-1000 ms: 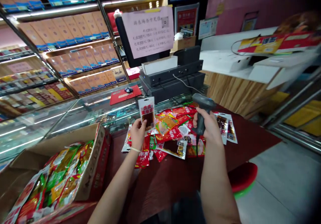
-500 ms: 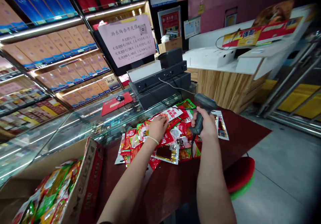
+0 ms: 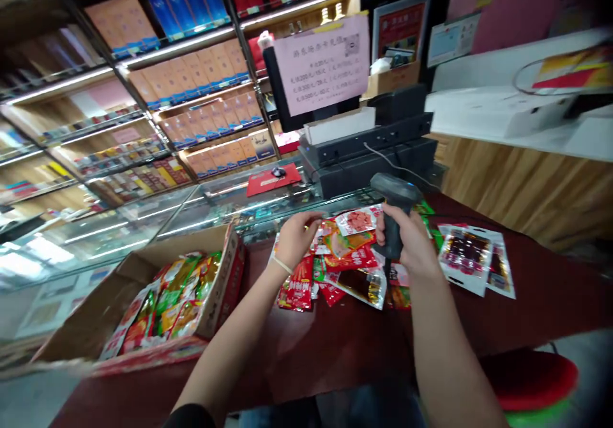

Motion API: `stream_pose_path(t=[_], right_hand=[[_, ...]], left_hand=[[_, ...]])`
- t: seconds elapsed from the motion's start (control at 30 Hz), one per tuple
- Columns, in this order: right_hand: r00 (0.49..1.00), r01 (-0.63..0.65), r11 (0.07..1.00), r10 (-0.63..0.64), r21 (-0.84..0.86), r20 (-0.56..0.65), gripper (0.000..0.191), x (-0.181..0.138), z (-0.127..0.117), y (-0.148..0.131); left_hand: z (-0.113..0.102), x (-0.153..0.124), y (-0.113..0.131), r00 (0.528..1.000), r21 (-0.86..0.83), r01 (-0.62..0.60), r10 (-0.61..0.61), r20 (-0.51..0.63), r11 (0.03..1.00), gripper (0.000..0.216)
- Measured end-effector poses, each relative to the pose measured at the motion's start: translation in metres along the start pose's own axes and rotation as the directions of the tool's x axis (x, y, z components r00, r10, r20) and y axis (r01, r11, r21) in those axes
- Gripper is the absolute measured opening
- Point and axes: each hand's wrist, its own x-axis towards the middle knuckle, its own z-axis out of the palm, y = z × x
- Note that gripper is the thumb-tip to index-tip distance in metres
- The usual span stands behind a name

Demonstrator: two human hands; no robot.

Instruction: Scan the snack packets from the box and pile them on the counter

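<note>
A dark handheld barcode scanner (image 3: pixel 396 190) is gripped by its handle in my right hand (image 3: pixel 412 236), with the head above the far side of the pile. Under and beside it lies a heap of shiny snack packets (image 3: pixel 347 259), mostly red, some green or white. My left hand (image 3: pixel 297 239), with a pale band at the wrist, is over the heap's left edge. Its fingers are loosely bent, thumb apart, and nothing shows between them. A white-and-pink packet (image 3: pixel 358 221) lies on top between both hands. Dark-windowed packets (image 3: pixel 467 252) lie apart on the right.
An open cardboard box (image 3: pixel 228 281) of similar packets (image 3: pixel 177 300) stands left on the dark red counter (image 3: pixel 330 345). Behind are a monitor with a pink notice (image 3: pixel 323 64), black equipment (image 3: pixel 368 160), and a mouse (image 3: pixel 278 172) on a red mat. A red stool (image 3: pixel 531 380) stands at lower right.
The view has swung left, bringing more of the box into sight. My left hand has shifted to the heap's left edge. More packets show at the right. The scanner stays in my right hand.
</note>
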Motion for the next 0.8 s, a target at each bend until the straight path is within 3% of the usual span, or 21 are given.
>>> stream_pose_path(t=[0.23,0.47,0.63,0.8], right_hand=[[0.943,-0.143,0.982,0.173,-0.121,0.286,0.029,-0.006,0.098,0.010],[0.802,-0.228,0.954,0.298,-0.195,0.517,0.033,-0.018,0.186,0.045],[0.686,-0.237,0.941,0.338,-0.242,0.644,0.034,-0.034,0.236,0.071],[0.610,-0.212,0.937,0.349,-0.277,0.711,0.035,-0.050,0.276,0.087]], left_hand=[[-0.120,-0.046,-0.051,0.986,0.166,0.160,-0.152,-0.062,0.973,0.024],[-0.223,-0.113,-0.127,0.910,0.328,0.415,-0.387,-0.151,0.849,0.021],[-0.266,-0.157,-0.178,0.809,0.337,0.587,-0.525,-0.263,0.736,0.018],[-0.283,-0.181,-0.211,0.751,0.330,0.659,-0.571,-0.332,0.676,0.015]])
